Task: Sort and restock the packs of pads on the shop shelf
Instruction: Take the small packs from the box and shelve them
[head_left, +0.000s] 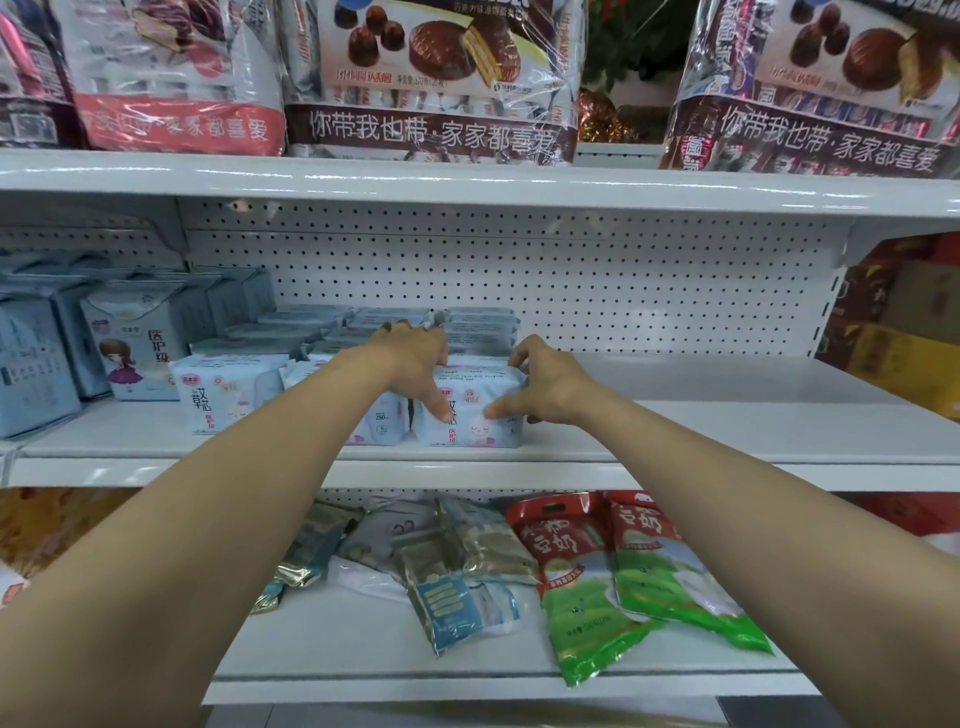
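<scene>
On shelf (675, 431), left hand (415, 358), right hand (548, 387) gripping pad pack (483, 434), label seemingly 医护级

Bright, cool light fell from above. Glare streaked the front lip of the upper shelf (467, 182) and the glossy snack bags (431, 78); soft shadow lay beneath it. The pack of pads (467, 434) looked sharp, while wide-angle distortion bowed the shelf edges and softened the corners.
</scene>
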